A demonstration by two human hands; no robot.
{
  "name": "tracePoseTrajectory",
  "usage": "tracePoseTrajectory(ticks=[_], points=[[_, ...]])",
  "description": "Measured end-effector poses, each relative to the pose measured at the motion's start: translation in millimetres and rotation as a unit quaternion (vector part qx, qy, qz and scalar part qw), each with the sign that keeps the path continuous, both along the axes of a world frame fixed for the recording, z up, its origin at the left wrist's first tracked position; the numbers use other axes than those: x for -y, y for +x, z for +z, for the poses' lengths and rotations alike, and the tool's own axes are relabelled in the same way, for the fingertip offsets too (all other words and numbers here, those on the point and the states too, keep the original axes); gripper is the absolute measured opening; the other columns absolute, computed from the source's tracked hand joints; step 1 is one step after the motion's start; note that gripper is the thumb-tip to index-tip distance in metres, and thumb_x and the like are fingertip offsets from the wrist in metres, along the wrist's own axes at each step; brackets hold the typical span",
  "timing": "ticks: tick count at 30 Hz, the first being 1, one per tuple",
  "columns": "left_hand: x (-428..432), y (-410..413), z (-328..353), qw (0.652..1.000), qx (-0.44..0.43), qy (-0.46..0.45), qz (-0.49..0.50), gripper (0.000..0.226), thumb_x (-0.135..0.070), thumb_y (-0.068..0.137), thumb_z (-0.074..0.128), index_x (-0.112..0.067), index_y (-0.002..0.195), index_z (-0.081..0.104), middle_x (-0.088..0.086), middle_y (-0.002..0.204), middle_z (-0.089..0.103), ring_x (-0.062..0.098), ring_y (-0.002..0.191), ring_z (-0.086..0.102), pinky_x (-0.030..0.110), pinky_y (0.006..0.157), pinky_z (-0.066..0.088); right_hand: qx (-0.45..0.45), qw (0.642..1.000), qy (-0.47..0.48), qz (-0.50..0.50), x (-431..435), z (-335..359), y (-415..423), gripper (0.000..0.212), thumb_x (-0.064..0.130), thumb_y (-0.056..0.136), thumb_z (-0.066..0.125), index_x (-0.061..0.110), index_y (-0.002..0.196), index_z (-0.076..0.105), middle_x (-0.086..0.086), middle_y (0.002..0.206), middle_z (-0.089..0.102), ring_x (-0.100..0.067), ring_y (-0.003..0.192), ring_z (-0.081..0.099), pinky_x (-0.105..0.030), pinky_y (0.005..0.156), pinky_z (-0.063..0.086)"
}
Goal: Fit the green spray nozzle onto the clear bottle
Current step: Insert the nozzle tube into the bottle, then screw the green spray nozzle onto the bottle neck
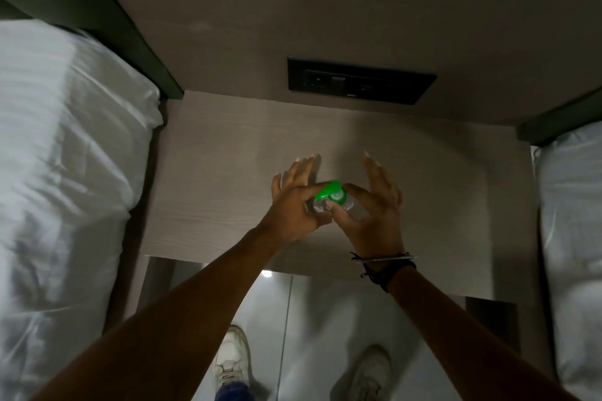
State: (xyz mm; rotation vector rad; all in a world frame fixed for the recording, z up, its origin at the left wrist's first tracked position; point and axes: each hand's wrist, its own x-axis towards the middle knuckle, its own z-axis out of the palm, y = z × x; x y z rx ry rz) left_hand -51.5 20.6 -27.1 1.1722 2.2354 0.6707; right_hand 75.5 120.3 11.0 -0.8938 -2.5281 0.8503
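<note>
A small clear bottle [321, 205] stands on the wooden bedside table [211, 172], seen from above. The bright green spray nozzle [330, 191] sits on top of its neck, spout pointing left. My left hand [294, 202] holds the bottle between thumb and forefinger, its other fingers spread. From the other side, my right hand [371, 205] pinches the nozzle's round base with thumb and forefinger, the remaining fingers raised. The lower part of the bottle is hidden by my fingers.
A black socket panel [360, 80] is set in the wall behind the table. White bedding lies at the left [65, 156] and right [570, 221]. The glossy floor and my white shoes [231, 365] show below the table's front edge.
</note>
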Motion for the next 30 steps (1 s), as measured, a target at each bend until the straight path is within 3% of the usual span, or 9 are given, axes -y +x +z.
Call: tracePoseTrajectory(ticks=[6, 10, 12, 15, 17, 20, 25, 30], points=[[12.7, -4.1, -3.8, 1.0, 0.004, -0.008, 0.004, 0.046, -0.053, 0.066, 0.073, -0.037, 0.108, 0.062, -0.007, 0.16, 0.004, 0.016, 0.145, -0.011, 0.048, 0.114, -0.01, -0.013, 0.999, 0.019, -0.041, 20.5, -7.9, -2.0, 0.036, 0.046, 0.072, 0.064, 0.017, 0.093, 0.069, -0.013, 0.148, 0.042, -0.029, 0.134, 0.041, -0.046, 0.1, 0.033], [9.1, -3.3, -0.8, 1.0, -0.005, -0.018, -0.009, 0.041, -0.051, 0.066, 0.074, -0.033, 0.102, 0.065, -0.008, 0.159, 0.004, 0.017, 0.145, -0.012, 0.046, 0.112, -0.011, -0.017, 0.997, -0.015, -0.08, 23.4, -8.9, -2.1, 0.034, 0.039, 0.067, 0.073, 0.018, 0.091, 0.063, -0.01, 0.15, 0.04, -0.022, 0.134, 0.041, -0.045, 0.102, 0.031], [6.2, -5.4, -1.4, 1.0, -0.012, -0.021, -0.015, 0.039, -0.052, 0.066, 0.073, -0.034, 0.1, 0.065, -0.008, 0.159, 0.003, 0.018, 0.145, -0.013, 0.048, 0.113, -0.011, 0.002, 0.997, -0.017, -0.071, 21.1, -8.8, -1.6, 0.045, 0.042, 0.067, 0.075, 0.02, 0.104, 0.06, -0.01, 0.154, 0.032, -0.022, 0.137, 0.037, -0.049, 0.104, 0.03], [3.2, -11.2, -0.3, 0.999, -0.033, -0.021, -0.027, 0.038, -0.055, 0.067, 0.07, -0.036, 0.099, 0.064, -0.007, 0.16, 0.002, 0.022, 0.145, -0.014, 0.052, 0.114, -0.009, 0.032, 0.999, -0.015, -0.02, 15.7, -4.8, -3.4, 0.059, 0.052, 0.073, 0.063, 0.025, 0.124, 0.054, -0.011, 0.158, 0.021, -0.029, 0.141, 0.028, -0.057, 0.108, 0.028], [4.0, -13.4, 3.1, 0.999, -0.024, -0.012, -0.039, 0.038, -0.055, 0.068, 0.069, -0.035, 0.101, 0.065, -0.005, 0.16, 0.002, 0.023, 0.145, -0.014, 0.051, 0.113, -0.01, 0.022, 1.0, -0.021, 0.007, 12.6, -3.6, -4.2, 0.046, 0.051, 0.077, 0.056, 0.027, 0.117, 0.061, -0.008, 0.158, 0.022, -0.029, 0.144, 0.021, -0.063, 0.108, 0.025], [6.5, -12.6, 9.4, 0.999, -0.005, 0.005, -0.049, 0.044, -0.054, 0.066, 0.071, -0.034, 0.105, 0.065, -0.003, 0.16, 0.001, 0.024, 0.145, -0.014, 0.051, 0.113, -0.012, 0.022, 0.999, -0.03, -0.004, 7.2, -5.3, -3.4, 0.033, 0.047, 0.076, 0.064, 0.029, 0.104, 0.069, -0.001, 0.157, 0.025, -0.025, 0.145, 0.017, -0.061, 0.11, 0.021], [7.1, -12.1, 12.0, 0.998, -0.006, 0.008, -0.055, 0.049, -0.051, 0.069, 0.071, -0.043, 0.115, 0.057, -0.004, 0.16, 0.0, 0.024, 0.145, -0.014, 0.051, 0.112, -0.011, 0.032, 0.997, -0.001, -0.071, 9.7, -3.7, -10.1, 0.043, 0.043, 0.057, 0.085, 0.015, 0.084, 0.065, -0.01, 0.144, 0.047, -0.031, 0.137, 0.035, -0.057, 0.105, 0.032], [5.8, -12.6, 10.6, 0.999, -0.006, 0.01, -0.049, 0.049, -0.047, 0.069, 0.072, -0.043, 0.115, 0.058, -0.005, 0.159, 0.003, 0.023, 0.145, -0.012, 0.055, 0.115, -0.007, 0.008, 0.996, -0.039, -0.084, 12.2, -3.8, -9.0, 0.065, 0.051, 0.06, 0.08, 0.018, 0.112, 0.058, -0.012, 0.149, 0.038, -0.027, 0.137, 0.034, -0.049, 0.108, 0.028]])
